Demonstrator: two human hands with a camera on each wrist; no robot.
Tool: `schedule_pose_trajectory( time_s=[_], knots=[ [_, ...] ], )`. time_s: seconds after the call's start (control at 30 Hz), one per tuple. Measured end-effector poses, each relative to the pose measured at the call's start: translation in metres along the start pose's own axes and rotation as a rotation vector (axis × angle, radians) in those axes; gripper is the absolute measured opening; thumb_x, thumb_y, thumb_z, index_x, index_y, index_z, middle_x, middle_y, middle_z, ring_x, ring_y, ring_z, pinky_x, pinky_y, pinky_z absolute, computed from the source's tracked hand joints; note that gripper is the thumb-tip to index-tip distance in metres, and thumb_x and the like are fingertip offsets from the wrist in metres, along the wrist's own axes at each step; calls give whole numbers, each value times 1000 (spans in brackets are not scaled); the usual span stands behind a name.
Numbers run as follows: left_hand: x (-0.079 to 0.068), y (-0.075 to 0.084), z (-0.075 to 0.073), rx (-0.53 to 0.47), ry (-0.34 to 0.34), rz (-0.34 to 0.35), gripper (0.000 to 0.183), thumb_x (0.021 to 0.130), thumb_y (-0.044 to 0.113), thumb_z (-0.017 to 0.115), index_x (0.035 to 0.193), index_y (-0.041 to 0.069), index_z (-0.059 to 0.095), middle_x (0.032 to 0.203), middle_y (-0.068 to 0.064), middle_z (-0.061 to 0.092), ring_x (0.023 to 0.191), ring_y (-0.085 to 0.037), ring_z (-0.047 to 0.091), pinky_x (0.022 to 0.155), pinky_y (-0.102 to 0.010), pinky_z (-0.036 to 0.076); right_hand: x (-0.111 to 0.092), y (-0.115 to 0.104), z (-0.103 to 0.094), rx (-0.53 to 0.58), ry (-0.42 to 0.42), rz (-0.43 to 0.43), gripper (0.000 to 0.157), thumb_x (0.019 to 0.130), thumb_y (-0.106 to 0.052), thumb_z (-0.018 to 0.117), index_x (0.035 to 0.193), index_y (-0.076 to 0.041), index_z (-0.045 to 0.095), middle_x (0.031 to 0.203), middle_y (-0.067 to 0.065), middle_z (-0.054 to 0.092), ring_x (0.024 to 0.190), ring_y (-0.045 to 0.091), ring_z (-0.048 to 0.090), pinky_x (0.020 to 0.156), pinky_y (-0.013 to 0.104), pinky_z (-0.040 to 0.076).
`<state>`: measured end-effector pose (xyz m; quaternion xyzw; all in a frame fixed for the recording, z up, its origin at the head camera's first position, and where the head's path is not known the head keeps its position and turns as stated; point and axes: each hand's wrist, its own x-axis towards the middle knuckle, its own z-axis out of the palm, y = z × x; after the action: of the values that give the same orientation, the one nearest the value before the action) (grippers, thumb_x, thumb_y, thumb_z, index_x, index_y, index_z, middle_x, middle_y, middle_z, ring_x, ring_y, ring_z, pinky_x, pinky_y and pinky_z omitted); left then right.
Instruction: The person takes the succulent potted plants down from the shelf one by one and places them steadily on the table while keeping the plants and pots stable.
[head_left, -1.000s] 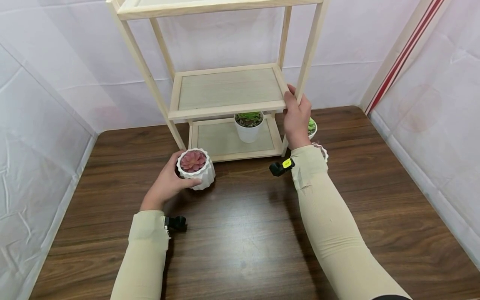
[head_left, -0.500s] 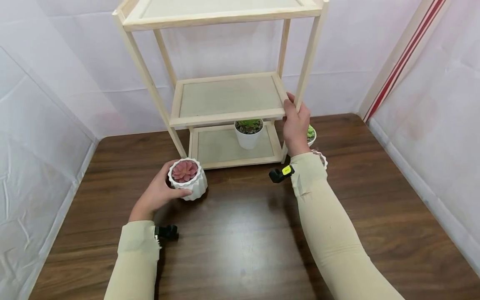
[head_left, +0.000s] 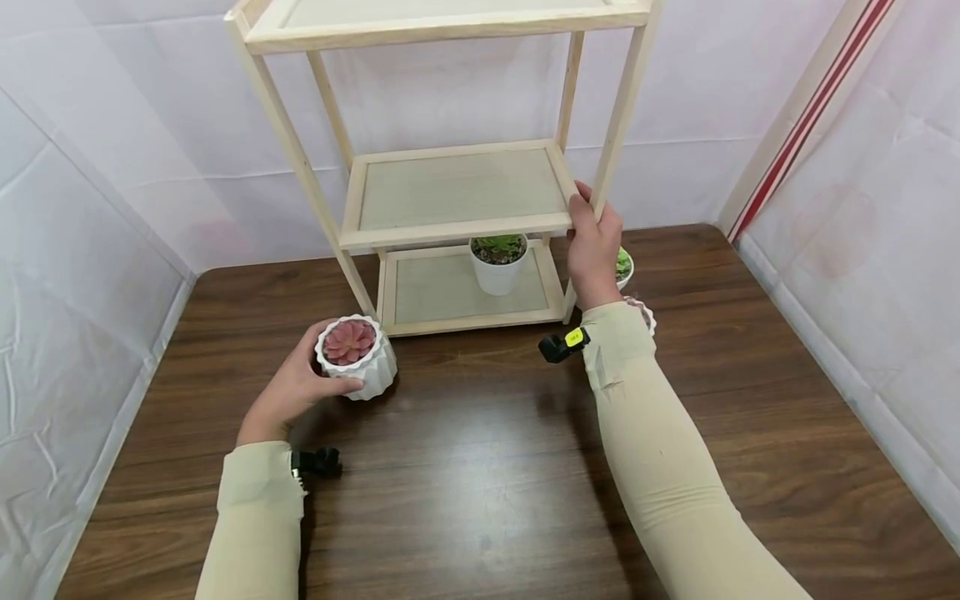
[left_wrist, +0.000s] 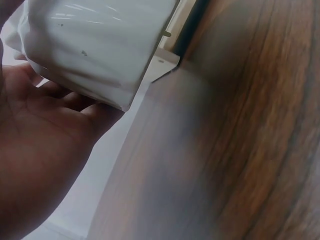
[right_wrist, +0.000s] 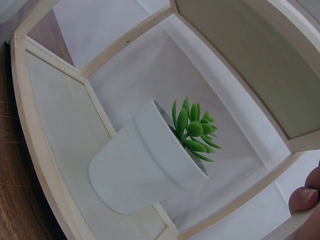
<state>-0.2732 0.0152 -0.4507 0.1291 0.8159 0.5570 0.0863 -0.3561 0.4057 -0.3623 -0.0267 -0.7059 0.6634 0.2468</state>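
Observation:
My left hand (head_left: 292,383) grips a white fluted pot (head_left: 378,371) with a pink succulent (head_left: 348,342) in it, left of the shelf's front corner. In the left wrist view the pot's side (left_wrist: 100,45) fills the top, fingers curled around it, its base above the wooden table. My right hand (head_left: 595,250) grips the right front post of the wooden shelf (head_left: 457,225) at the middle board. Below, on the bottom board, stands a smooth white pot (head_left: 498,275) with a green succulent (right_wrist: 195,127). Only fingertips (right_wrist: 304,199) of the right hand show in the right wrist view.
Behind my right forearm, a white pot (head_left: 625,271) with a green plant and a fluted white pot (head_left: 649,317) are partly hidden. White cloth walls (head_left: 90,150) enclose the brown wooden table (head_left: 465,467) at the back and sides.
My left hand has carried the pink succulent's pot leftward, away from the shelf's front corner. The right hand keeps its grip on the post; the head view has tilted slightly.

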Motion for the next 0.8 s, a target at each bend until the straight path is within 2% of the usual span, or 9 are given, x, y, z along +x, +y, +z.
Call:
schedule_pose_trajectory(
  time_s=[0.27,0.43,0.6,0.8],
  knots=[
    [-3,-4,-7,-63,19,4,87,69,9,79,138,18,27,127,-5,43,108,-5,46,85,-12,40,2,3,0,4,1,-1,39,91,-37,47,124,-18,57,73,-1,51,62,14,43,59,23,36],
    [-1,-8,-8,-64,69,0,87,68,8,78,138,17,27,128,-5,41,109,-3,44,85,-10,39,1,2,0,15,2,-1,39,91,-37,48,123,-18,57,69,-1,49,60,15,42,57,23,35],
    [0,-6,-8,-54,119,-20,87,69,10,79,138,19,27,131,-4,39,111,-3,42,86,-9,36,1,2,0,15,7,2,38,91,-36,47,123,-18,58,74,-1,52,64,18,44,59,23,36],
    [4,-5,-8,-51,164,-30,87,69,8,78,138,16,26,130,-5,40,111,-3,42,86,-9,36,1,2,0,-1,5,-14,36,91,-36,46,122,-20,58,79,0,54,69,24,45,61,24,37]
  ],
)
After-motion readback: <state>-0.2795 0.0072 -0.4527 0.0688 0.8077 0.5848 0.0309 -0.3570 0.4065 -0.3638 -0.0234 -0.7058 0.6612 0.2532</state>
